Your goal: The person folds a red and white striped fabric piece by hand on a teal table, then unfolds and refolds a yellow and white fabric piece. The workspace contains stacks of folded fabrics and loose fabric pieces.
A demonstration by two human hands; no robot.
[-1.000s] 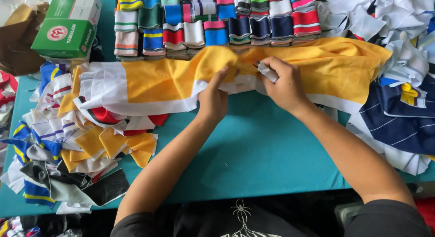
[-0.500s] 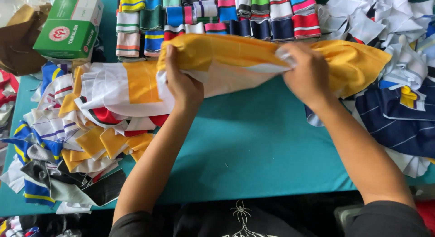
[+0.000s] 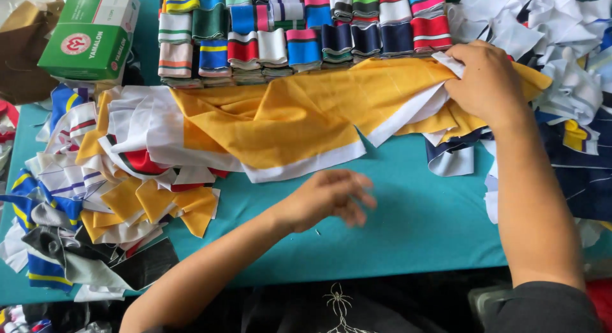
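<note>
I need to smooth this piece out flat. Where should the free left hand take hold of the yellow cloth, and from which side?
Probably the white-bordered lower edge of the yellow cloth, coming from the near side. That edge lies loose on the bare teal table, right in front of the left hand, with nothing on top. The right hand already pins the far right end, so a pull leftward would tension it.

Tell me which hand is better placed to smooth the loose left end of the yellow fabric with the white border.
Left, probably. The left hand hovers empty over the teal table, just below the yellow fabric piece with a white border. The right hand is busy pinning the fabric's right end.
</note>
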